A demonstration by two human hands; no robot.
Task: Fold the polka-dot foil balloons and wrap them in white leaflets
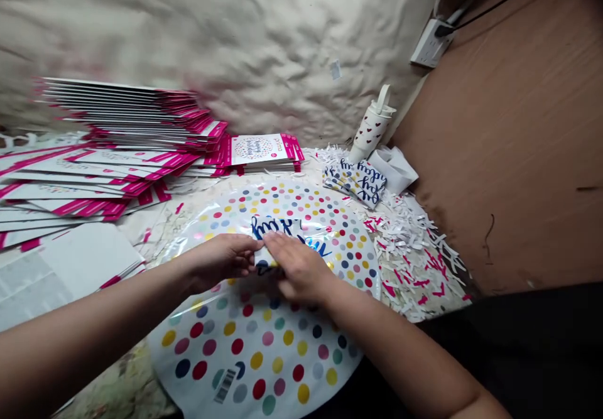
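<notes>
Littering table (pixel 159 229): shreds (pixel 426 274) | wall (pixel 264 42): wrinkled | foil (pixel 264 258) on dotted balloon (pixel 277 365): blue script | left fingers (pixel 242 259): pinching foil; right fingers (pixel 284 247): together, flat atop

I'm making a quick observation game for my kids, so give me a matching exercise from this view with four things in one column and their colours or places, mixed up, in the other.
1. Bottle
2. Balloon
3. Shreds
4. Socket

A. Under the left hand and right hand
B. Top right, with a plug in it
C. White with small dark red hearts
D. White and pink, loosely scattered

Pairs: 1-C, 2-A, 3-D, 4-B
</notes>
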